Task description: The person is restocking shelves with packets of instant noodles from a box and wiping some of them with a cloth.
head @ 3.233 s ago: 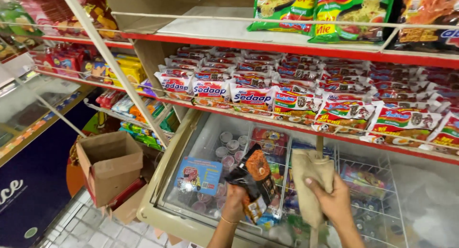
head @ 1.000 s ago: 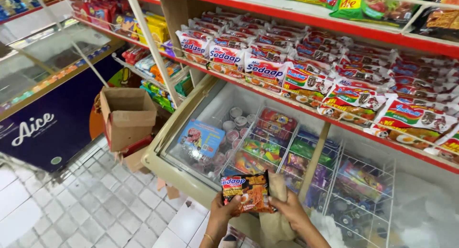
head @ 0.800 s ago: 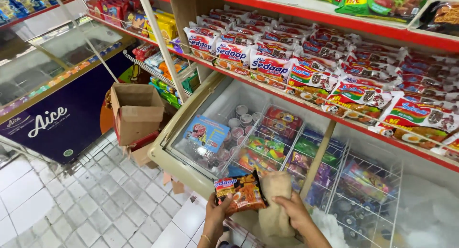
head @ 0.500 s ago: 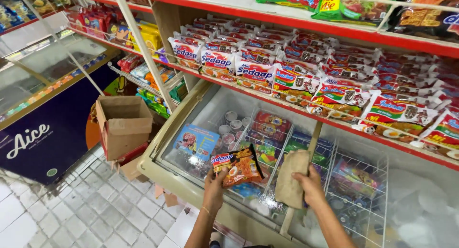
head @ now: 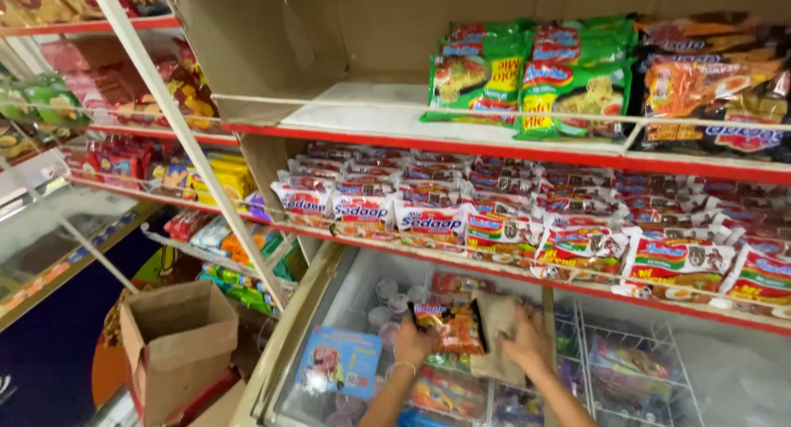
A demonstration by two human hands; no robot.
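Compared with the view half a second ago, we now see higher up the shelving: the top shelf with green noodle packets (head: 527, 77) has come into sight, and the tiled floor has dropped out of view. Our hands sit lower in the picture than before, but they keep the same things and stay over the freezer lid (head: 346, 312).

Both forearms reach up from the bottom edge, angled forward over the glass. The left hand (head: 412, 345) has a thin band at the wrist and its back faces us. The right hand (head: 527, 345) lies just beside it, palm down.

The left hand is closed around the lower left edge of an orange and black snack packet (head: 451, 326), holding it nearly flat above the glass. The right hand is spread and pressed on a beige cloth (head: 498, 336), which lies on the lid where the two glass panes meet; its fingers curl over the fabric, gripping it. Packet and cloth touch or overlap at their near edges.

Behind the hands, a red-edged shelf carries rows of white and red noodle packets (head: 428, 221). To the left, an open cardboard box (head: 177, 336) stands on the floor beside the freezer.
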